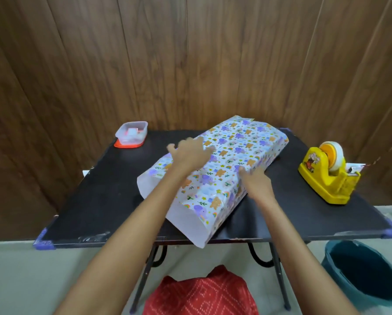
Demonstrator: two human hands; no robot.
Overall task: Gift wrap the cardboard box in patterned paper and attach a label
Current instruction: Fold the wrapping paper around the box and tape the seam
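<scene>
- a wood-panelled wall [190, 53] fills the background behind the table
- a black table [95, 189] with purple corner caps stands on folding metal legs; everything but the bucket and cloth rests on it
- patterned paper [236, 151], printed with small elephants, bears and rainbows, lies diagonally across the middle of the table, folded over a long box that is fully covered; the paper's white underside shows at the left flap and at the open near end, which overhangs the table's front edge
- a teal bucket [363, 278] sits on the floor at the lower right, beside the table's corner
- a red patterned cloth [201, 294] lies below the table's front edge
- a yellow tape dispenser [326, 178] holding a roll of tape stands near the right edge, apart from the paper
- a clear plastic tub [132, 133] sits on a red lid at the back left corner
- the left hand [190, 153] lies flat on top of the paper, fingers spread and straight, motion-blurred
- the right hand [256, 180] meets the paper's right edge; whether its fingers press or pinch there, I cannot tell
</scene>
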